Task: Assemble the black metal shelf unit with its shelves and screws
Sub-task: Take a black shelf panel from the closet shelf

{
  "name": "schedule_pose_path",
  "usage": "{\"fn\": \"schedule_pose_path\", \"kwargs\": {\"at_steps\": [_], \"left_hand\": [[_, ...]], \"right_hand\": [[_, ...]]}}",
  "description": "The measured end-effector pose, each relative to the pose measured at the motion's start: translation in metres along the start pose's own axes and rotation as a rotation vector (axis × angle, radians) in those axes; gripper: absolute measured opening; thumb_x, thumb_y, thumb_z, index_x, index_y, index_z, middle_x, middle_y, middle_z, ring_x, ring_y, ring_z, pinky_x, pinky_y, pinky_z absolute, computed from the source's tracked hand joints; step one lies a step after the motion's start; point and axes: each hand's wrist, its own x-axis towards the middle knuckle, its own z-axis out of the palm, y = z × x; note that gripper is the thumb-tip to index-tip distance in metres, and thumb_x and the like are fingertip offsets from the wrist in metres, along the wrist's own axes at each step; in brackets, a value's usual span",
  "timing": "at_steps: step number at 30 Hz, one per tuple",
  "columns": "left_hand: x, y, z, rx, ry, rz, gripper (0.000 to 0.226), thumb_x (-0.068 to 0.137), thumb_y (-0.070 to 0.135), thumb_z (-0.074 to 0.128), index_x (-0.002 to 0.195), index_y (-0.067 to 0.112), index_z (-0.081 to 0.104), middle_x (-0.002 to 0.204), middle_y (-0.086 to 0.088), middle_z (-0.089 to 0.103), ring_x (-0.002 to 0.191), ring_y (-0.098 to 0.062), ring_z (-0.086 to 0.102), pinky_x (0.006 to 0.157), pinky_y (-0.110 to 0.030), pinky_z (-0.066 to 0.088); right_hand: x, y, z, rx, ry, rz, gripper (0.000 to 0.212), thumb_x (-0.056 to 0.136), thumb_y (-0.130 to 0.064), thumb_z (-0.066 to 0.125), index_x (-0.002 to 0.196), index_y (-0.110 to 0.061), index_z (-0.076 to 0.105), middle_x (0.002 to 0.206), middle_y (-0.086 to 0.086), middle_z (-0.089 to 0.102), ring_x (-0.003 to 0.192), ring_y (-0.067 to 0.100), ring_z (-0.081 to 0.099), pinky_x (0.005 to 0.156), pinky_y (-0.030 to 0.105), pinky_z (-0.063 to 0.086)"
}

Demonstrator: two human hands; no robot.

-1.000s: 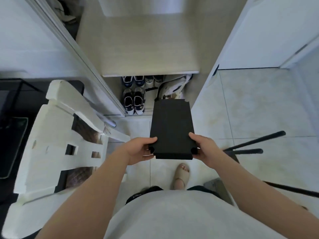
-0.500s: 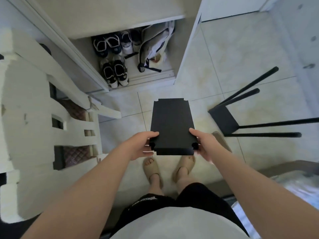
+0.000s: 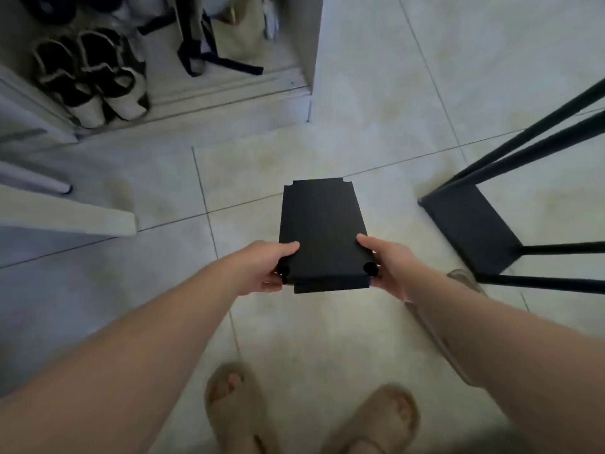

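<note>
I hold a black metal shelf panel [image 3: 322, 231] flat above the tiled floor, its long side pointing away from me. My left hand [image 3: 266, 268] grips its near left corner and my right hand [image 3: 389, 267] grips its near right corner, thumbs on top. A round black knob [image 3: 370, 269] shows at the near right corner and another at the near left, partly hidden by my fingers. To the right, the partly built black shelf frame [image 3: 473, 231] lies on its side on the floor, with one shelf fitted and long black legs [image 3: 537, 136] running off to the right.
A white cabinet base [image 3: 229, 90] with several shoes [image 3: 95, 83] and a strapped bag [image 3: 209, 44] lies ahead on the left. White foam packing [image 3: 65, 208] lies at left. My feet in beige slippers [image 3: 235, 407] stand on the tiles below the panel.
My view has tilted down and come nearer the floor. The panel stays in both hands and is now lower, closer to the lying frame.
</note>
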Motion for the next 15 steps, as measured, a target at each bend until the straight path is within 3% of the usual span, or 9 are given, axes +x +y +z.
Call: {"fn": "schedule_pose_path", "kwargs": {"at_steps": [3,7,11,15], "left_hand": [[0.1,0.004,0.025,-0.021,-0.014,0.054,0.039,0.095,0.042,0.065,0.12,0.013,0.062,0.101,-0.004,0.069,0.087,-0.021,0.066,0.078,-0.031,0.052],[0.185,0.017,0.06,-0.07,0.021,0.167,0.029,0.092,0.039,0.069,0.109,0.016,0.064,0.094,-0.002,0.066,0.078,-0.019,0.063,0.073,-0.029,0.053],[0.226,0.027,0.088,-0.005,0.06,0.259,0.025,0.094,0.038,0.067,0.108,0.018,0.062,0.093,0.0,0.066,0.075,-0.019,0.063,0.072,-0.029,0.054],[0.245,0.033,0.12,0.1,0.122,0.297,0.034,0.094,0.039,0.067,0.115,0.014,0.061,0.102,-0.005,0.068,0.075,-0.02,0.066,0.067,-0.029,0.054]], "right_hand": [[0.105,0.012,-0.031,-0.036,-0.006,-0.049,0.032,0.094,-0.032,0.071,0.114,-0.007,0.068,0.109,0.011,0.068,0.097,0.028,0.066,0.099,0.048,0.056],[0.194,0.013,-0.067,-0.026,0.01,-0.133,0.04,0.093,-0.033,0.071,0.122,-0.007,0.065,0.115,0.009,0.069,0.098,0.026,0.066,0.078,0.037,0.057],[0.23,0.009,-0.093,-0.117,0.023,-0.267,0.028,0.099,-0.029,0.064,0.118,-0.009,0.068,0.109,0.005,0.072,0.091,0.025,0.066,0.086,0.039,0.055],[0.238,0.008,-0.107,-0.264,0.134,-0.355,0.019,0.104,-0.03,0.057,0.116,-0.018,0.066,0.114,0.004,0.071,0.104,0.025,0.068,0.099,0.045,0.055]]}}
